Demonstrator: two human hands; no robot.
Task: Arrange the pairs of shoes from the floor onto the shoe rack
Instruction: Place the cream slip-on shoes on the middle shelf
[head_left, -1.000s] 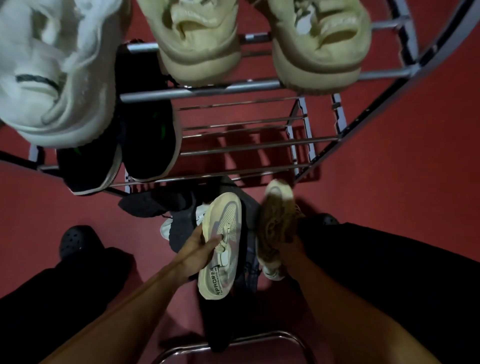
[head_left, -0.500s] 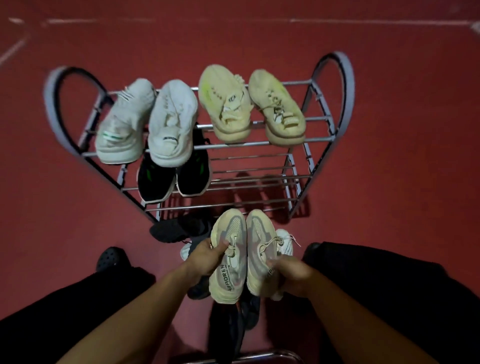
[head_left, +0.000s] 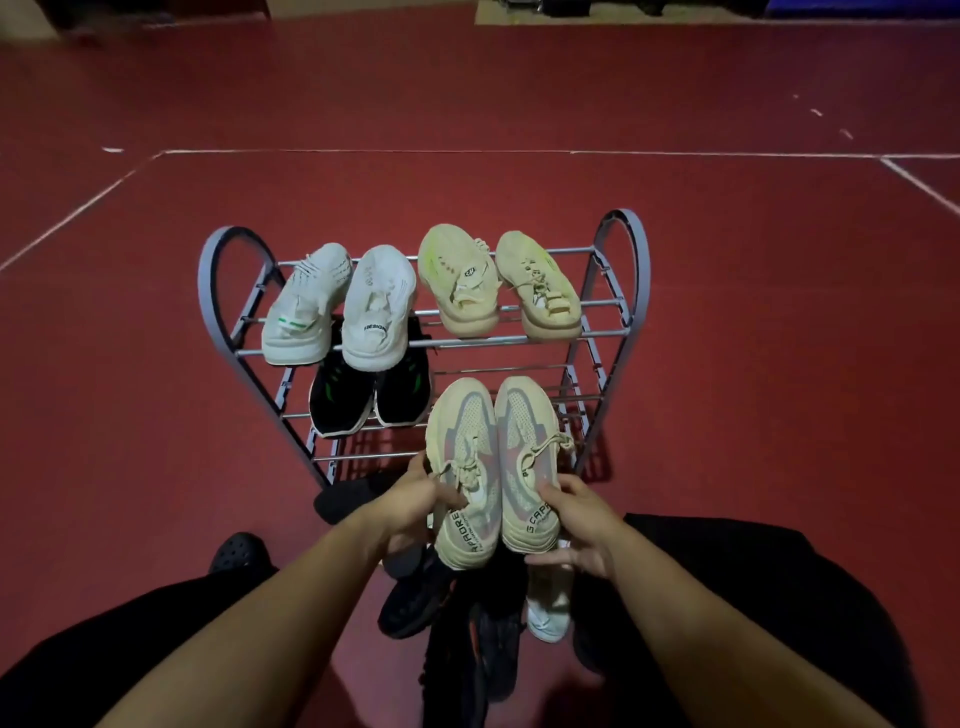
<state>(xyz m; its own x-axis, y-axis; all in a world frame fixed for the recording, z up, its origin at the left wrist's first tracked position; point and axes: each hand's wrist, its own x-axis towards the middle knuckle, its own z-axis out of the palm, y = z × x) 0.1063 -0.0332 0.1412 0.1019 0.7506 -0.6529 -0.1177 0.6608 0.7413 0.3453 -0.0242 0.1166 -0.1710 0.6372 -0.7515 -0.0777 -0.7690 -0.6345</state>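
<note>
A cream shoe is gripped at the heel by the left hand, its mate by the right hand, fingers curled round each. Both are held side by side, touching, toes pointed away, just ahead of the hands and in front of the rack. Beyond them, white shoes and beige shoes are seen on the top tier, black shoes below. Under the hands, dark shoes are left on the floor.

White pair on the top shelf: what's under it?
Under the white pair, a black pair with green marks sits on the middle shelf of the rack; its toes are covered.
</note>
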